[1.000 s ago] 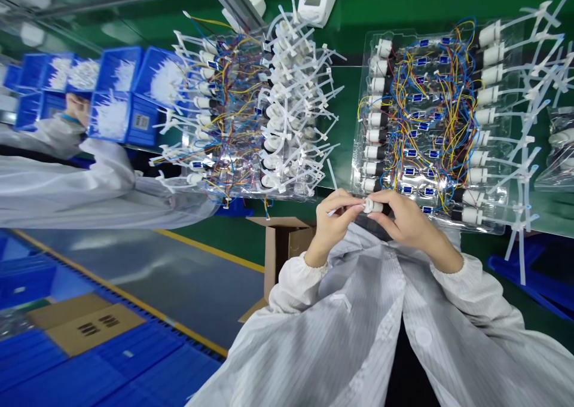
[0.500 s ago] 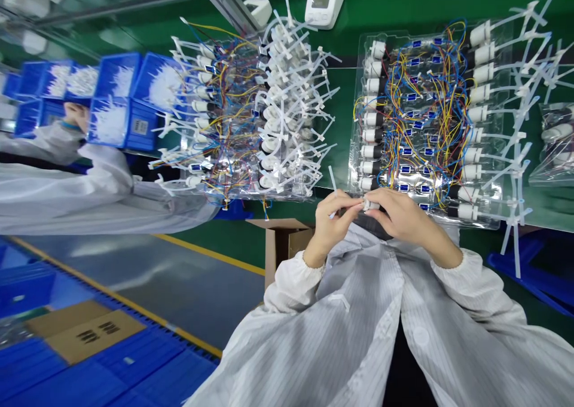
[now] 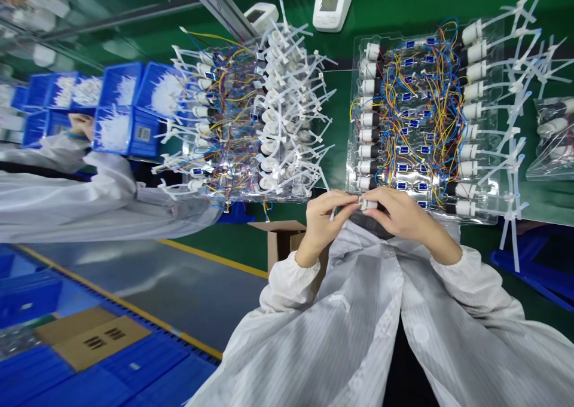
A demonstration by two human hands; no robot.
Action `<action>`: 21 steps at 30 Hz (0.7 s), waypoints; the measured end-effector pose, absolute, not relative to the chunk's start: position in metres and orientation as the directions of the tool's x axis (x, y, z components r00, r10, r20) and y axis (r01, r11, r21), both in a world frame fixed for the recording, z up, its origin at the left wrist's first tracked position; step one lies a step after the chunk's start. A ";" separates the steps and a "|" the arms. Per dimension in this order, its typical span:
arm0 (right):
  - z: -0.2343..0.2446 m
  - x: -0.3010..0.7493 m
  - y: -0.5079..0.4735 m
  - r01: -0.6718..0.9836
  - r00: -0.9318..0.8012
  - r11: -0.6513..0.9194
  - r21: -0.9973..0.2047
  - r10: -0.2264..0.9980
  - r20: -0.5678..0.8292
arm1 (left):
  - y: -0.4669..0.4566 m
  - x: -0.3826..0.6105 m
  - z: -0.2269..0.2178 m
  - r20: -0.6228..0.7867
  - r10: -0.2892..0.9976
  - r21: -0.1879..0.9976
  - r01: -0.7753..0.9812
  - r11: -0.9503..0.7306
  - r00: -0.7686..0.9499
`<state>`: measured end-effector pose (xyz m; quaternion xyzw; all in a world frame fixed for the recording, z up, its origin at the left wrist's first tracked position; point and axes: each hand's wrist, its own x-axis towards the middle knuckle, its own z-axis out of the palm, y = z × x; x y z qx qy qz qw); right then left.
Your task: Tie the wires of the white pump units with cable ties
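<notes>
My right hand (image 3: 399, 213) grips a small white-capped cylindrical motor (image 3: 370, 204) between thumb and fingers, low in front of my chest. From the left, the fingertips of my left hand (image 3: 327, 216) pinch together at the motor's white end. A thin length of white tubing (image 3: 323, 180) pokes up from between the left fingers, and its far end is hidden. Just beyond my hands lies a clear plastic tray (image 3: 351, 156) holding rows of similar black-and-white motors (image 3: 368, 135) with coloured wires. White tubes with joints (image 3: 515, 150) trail off the motors on its right side.
Another wired stack of motors (image 3: 273, 132) stands to the left. Behind are white monitors with screens (image 3: 332, 3). Blue bins (image 3: 143, 133) of white parts and a co-worker's sleeve (image 3: 81, 195) are at far left. A bagged bundle (image 3: 556, 138) lies right; an open carton (image 3: 275, 239) is below.
Both hands still hold the motor in front of my chest. My left hand has shifted slightly left and the white tubing tilts more to the left. The camera view has moved a little.
</notes>
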<state>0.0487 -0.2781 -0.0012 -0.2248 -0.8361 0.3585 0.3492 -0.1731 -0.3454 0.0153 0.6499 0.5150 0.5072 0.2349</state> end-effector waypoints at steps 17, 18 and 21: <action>-0.003 0.051 -0.277 0.130 -0.689 0.605 -0.786 0.625 0.367 | -0.341 -0.179 0.021 0.322 0.945 0.848 0.427 -0.312 0.052; -0.002 0.050 -0.277 0.136 -0.685 0.603 -0.786 0.631 0.365 | -0.342 -0.179 0.021 0.312 0.950 0.857 0.424 -0.295 0.029; -0.001 0.049 -0.277 0.142 -0.667 0.591 -0.794 0.650 0.364 | -0.344 -0.178 0.020 0.300 0.952 0.882 0.395 -0.256 -0.054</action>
